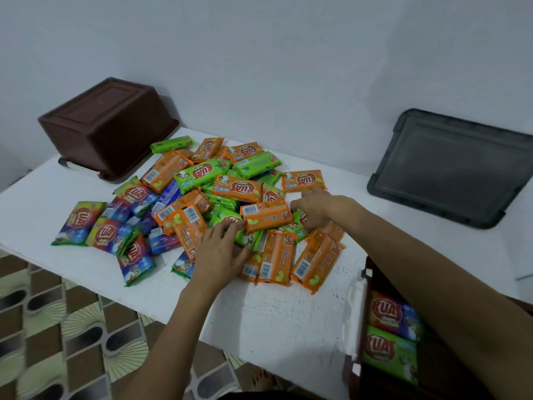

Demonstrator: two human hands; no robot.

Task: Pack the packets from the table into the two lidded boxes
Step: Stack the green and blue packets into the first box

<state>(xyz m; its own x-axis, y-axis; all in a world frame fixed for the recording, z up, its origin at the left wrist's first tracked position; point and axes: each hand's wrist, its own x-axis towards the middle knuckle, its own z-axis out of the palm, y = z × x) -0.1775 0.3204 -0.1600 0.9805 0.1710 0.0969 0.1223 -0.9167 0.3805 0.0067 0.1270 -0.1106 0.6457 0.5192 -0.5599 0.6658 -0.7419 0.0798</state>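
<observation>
The packets (219, 194) carry the word "KUAT" in red and lie in a heap at the middle of the tabletop (288, 319). The left hand (222, 255) lies flat and open on the heap. The right hand (313, 210) pinches an orange packet (266, 216). The near edge is free. An open box (389, 336) at the near right corner is cut off by the arm; a brown box (106, 125) stands upside down at the far left corner.
</observation>
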